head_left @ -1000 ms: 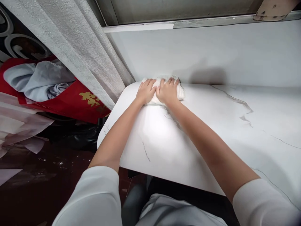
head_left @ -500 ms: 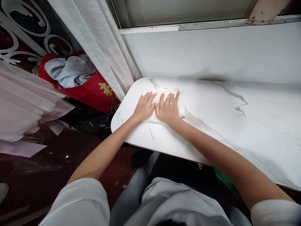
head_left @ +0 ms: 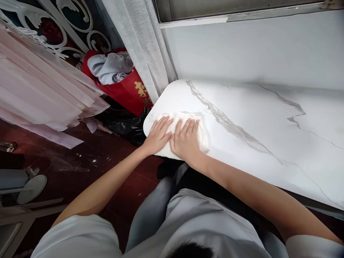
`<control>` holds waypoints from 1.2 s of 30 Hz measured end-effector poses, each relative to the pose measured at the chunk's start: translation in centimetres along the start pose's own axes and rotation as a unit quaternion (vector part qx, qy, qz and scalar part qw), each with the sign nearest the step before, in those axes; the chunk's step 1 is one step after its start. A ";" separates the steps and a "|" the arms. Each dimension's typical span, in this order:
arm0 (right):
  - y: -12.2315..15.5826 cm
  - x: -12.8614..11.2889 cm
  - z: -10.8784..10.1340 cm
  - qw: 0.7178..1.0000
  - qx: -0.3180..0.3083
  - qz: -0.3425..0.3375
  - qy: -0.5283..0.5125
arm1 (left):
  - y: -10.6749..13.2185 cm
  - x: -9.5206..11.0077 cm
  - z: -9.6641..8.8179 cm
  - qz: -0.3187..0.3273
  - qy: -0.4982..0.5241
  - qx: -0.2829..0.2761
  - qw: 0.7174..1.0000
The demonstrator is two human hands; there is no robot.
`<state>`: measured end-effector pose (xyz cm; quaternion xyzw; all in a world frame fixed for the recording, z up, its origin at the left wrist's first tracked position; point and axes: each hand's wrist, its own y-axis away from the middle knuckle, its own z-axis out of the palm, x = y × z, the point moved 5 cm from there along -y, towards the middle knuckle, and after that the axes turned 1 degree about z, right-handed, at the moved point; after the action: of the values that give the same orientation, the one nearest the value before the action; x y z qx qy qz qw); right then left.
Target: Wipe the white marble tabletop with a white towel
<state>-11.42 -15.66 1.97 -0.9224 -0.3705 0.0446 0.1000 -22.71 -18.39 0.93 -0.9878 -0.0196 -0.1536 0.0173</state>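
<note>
The handling of the white cloth [head_left: 203, 138] is, I judge, under way and not yet finished, because both hands are placed upon it. How much is done and how much is left, I cannot tell: the tabletop [head_left: 252, 113] shows its grey veins, but no mark that separates a treated part from an untreated one.

The cloth lies at the left end of the tabletop, spread rather flat, and reaches about to the near edge; whether it hangs over this edge is not clear. The left hand [head_left: 158, 139] and the right hand [head_left: 186, 141] rest on its upper side, with the thumbs very close together. Their fingers [head_left: 164, 128] are stretched and a little apart, laid on the cloth and not curled around it. So the cloth is under the fingers, and some of it shows to the right of the right hand.

Beyond the left end of the tabletop stands a red bag [head_left: 123, 96] with pale fabric [head_left: 111, 66] inside.
</note>
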 end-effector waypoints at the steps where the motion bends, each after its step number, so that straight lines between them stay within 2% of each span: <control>1: -0.6 -0.3 0.1 1.000 -0.009 -0.005 0.001 | -0.3 -0.7 -0.2 0.002 -0.001 0.001 1.000; 4: -3.1 -0.8 0.5 1.000 -0.021 -0.015 0.004 | -1.9 -2.6 -0.5 0.003 -0.011 0.001 1.000; 7: -6.1 -0.2 1.2 1.000 -0.017 -0.003 -0.009 | -4.8 -4.3 -0.7 0.003 -0.021 0.001 1.000; 11: -10.4 1.8 2.3 0.999 -0.006 0.037 -0.024 | -10.0 -5.8 -1.1 0.021 -0.022 0.009 1.000; 17: -17.0 4.7 4.3 0.996 0.027 0.056 -0.058 | -17.7 -8.4 -1.4 0.026 0.005 0.022 0.999; 23: -22.1 7.3 6.2 0.991 0.063 0.090 -0.074 | -23.6 -10.0 -1.6 0.070 0.033 0.059 0.995; 29: -24.1 8.8 6.4 0.988 0.076 0.104 -0.089 | -26.5 -10.4 -1.7 0.063 0.038 0.063 0.995; 36: -22.7 8.7 6.0 0.986 0.075 0.120 -0.084 | -26.0 -10.4 -1.3 0.072 0.015 0.073 0.995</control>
<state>-21.38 7.29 0.98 -0.9430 -0.2599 0.1615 0.1311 -34.16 7.14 -0.28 -0.9803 0.0405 -0.1652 0.1005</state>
